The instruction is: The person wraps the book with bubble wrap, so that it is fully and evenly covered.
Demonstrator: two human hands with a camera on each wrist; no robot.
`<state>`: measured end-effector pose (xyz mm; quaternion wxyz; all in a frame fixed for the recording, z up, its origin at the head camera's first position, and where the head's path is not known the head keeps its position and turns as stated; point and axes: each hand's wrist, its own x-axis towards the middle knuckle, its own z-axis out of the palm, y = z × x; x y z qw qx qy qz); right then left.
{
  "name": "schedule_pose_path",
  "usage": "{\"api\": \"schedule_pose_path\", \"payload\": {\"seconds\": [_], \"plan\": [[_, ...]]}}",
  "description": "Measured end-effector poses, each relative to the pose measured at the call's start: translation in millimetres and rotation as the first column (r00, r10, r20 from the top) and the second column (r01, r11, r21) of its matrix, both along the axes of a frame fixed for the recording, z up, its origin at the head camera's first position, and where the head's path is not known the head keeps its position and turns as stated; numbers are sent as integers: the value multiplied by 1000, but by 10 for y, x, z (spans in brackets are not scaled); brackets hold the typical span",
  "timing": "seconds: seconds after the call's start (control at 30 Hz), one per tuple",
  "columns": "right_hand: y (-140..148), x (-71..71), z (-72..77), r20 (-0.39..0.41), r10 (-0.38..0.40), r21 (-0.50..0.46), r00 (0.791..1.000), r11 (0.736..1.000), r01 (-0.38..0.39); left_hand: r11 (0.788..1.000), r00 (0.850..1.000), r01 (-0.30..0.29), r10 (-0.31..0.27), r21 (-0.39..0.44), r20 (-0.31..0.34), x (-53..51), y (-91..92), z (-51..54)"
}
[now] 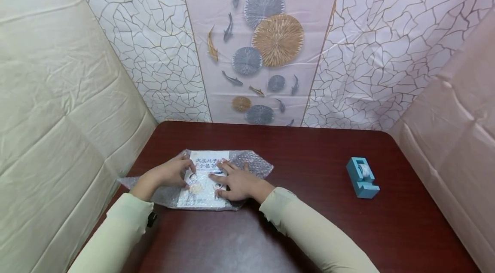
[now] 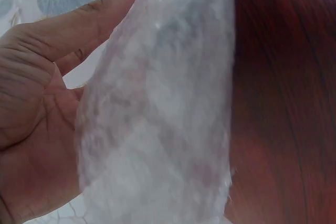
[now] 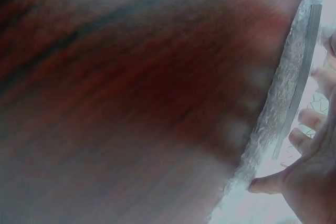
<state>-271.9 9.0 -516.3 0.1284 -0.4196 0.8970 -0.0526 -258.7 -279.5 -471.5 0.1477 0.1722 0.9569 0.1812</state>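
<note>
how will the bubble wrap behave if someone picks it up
The bubble wrap would probably be floppy, since its edges spread unevenly beyond the book. It also looks likely to be light for its size, being thin and see-through.

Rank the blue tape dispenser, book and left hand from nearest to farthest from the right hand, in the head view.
1. Book: beneath the right hand.
2. Left hand: at the book's left side.
3. Blue tape dispenser: off to the right, on the table.
</note>
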Motion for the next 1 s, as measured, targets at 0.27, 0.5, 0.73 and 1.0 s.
{"api": "schedule_pose_path", "payload": {"seconds": [0.27,0.5,0.73,1.0], "plan": [[-4,5,-9,7,5,3,1000,1000,-5,995,993,-89,93,-50,70,85,-185,18],[-2,3,-13,12,5,-3,1000,1000,-5,991,987,-122,126,-47,99,155,-283,85],[-1,-10,-15,19,1,-8,1000,1000,-1,986,979,-150,159,-77,131,203,-403,96],[9,-11,7,22,4,-4,1000,1000,-4,970,977,-190,202,-154,70,210,-424,81]]}}
